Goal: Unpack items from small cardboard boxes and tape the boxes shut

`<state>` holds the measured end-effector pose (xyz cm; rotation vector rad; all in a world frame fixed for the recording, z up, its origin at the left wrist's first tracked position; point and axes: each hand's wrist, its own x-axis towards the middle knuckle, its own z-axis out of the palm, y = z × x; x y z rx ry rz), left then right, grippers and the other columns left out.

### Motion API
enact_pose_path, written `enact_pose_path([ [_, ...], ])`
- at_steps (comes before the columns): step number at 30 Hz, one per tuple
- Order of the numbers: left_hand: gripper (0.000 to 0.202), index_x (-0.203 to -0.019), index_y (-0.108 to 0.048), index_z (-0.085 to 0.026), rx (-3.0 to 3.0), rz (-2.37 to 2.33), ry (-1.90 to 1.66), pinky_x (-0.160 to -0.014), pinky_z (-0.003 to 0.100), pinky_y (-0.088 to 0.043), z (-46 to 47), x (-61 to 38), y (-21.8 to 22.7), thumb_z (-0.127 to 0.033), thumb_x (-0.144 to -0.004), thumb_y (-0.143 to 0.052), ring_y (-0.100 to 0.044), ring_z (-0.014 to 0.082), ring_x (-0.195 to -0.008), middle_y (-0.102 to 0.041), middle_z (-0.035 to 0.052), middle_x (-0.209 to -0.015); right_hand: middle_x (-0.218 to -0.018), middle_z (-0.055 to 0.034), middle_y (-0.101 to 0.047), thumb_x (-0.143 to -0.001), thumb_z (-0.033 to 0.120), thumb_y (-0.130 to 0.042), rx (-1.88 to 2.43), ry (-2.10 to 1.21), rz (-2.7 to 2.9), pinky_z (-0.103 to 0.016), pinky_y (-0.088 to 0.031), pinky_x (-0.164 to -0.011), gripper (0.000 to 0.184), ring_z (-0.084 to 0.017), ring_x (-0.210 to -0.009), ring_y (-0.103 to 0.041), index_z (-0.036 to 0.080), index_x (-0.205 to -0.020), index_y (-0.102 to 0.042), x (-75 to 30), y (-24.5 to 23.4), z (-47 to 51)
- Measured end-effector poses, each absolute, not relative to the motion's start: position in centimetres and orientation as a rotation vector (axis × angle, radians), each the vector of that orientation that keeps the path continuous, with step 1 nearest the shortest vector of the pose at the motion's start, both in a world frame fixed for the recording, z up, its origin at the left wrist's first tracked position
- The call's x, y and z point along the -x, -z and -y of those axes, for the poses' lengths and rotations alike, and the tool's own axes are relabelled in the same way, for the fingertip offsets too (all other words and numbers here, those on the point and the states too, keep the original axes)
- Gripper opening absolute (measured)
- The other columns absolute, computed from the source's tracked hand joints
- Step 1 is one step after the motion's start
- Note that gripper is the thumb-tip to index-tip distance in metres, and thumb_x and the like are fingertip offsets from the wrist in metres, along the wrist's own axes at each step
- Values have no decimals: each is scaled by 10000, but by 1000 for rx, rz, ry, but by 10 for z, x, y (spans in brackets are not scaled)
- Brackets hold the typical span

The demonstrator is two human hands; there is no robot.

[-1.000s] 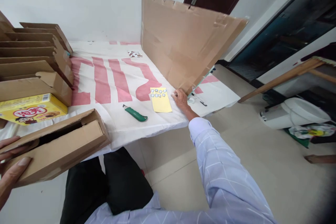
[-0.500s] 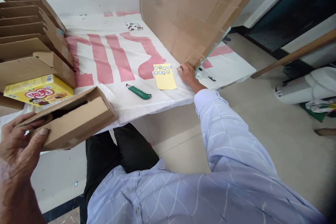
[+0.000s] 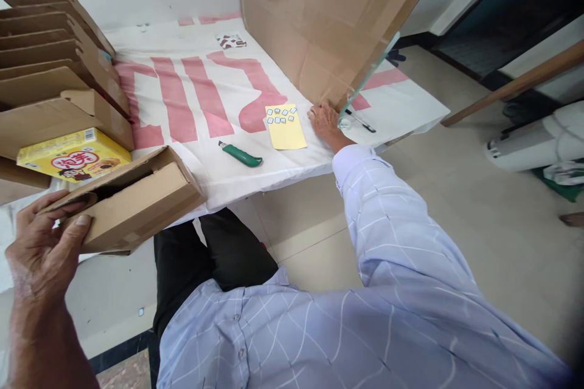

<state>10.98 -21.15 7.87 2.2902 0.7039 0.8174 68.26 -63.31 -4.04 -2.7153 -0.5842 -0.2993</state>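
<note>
My left hand (image 3: 48, 243) grips the end of a small brown cardboard box (image 3: 141, 206), thumb on its near side and fingers at the open slit along its top. Right behind that box sits a yellow snack carton (image 3: 75, 155). On the tabletop, my right hand (image 3: 326, 124) rests by the bottom corner of a large upright cardboard sheet (image 3: 314, 24), its fingers bent and close together; anything in them is hidden. Just left of it lies a yellow paper (image 3: 289, 134) with several small white stickers. A green utility knife (image 3: 241, 154) lies farther left, its tip pointing left.
Several open cardboard boxes (image 3: 50, 61) stand in a row at the left. A glass pane edge (image 3: 371, 76) runs along the big sheet. Beyond my right hand are a black pen (image 3: 360, 121) and a clear round item (image 3: 344, 124). A patterned packet (image 3: 231, 41) lies near the wall.
The view has shifted slightly. My left hand and the cardboard box sit a little farther right in view; the box stays gripped. My right hand keeps its place by the big sheet.
</note>
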Motion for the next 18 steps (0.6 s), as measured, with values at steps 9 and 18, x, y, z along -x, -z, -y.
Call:
enact_pose_path([
  [9, 346, -1281, -745, -475, -2320, -685, -742, -1270, 743, -403, 221, -110, -88, -537, -954, -648, -396, 449, -1646, -555, -89, -1690, -1369, -218, -649, -1111, 289, -549, 2770, 290, 558, -577, -472, -1119, 275, -341, -1261, -578, 131, -1136, -772, -669, 33, 644],
  [18, 341, -1045, -786, -290, -2275, -734, -851, -1152, 681, -583, 214, -119, -87, -564, -844, -753, -556, 451, -1533, -694, 70, -1515, -1425, -228, -630, -1101, 249, -530, 2667, 288, 528, -528, -442, -1153, 281, -325, -1300, -595, 125, -1299, -686, -647, 17, 655],
])
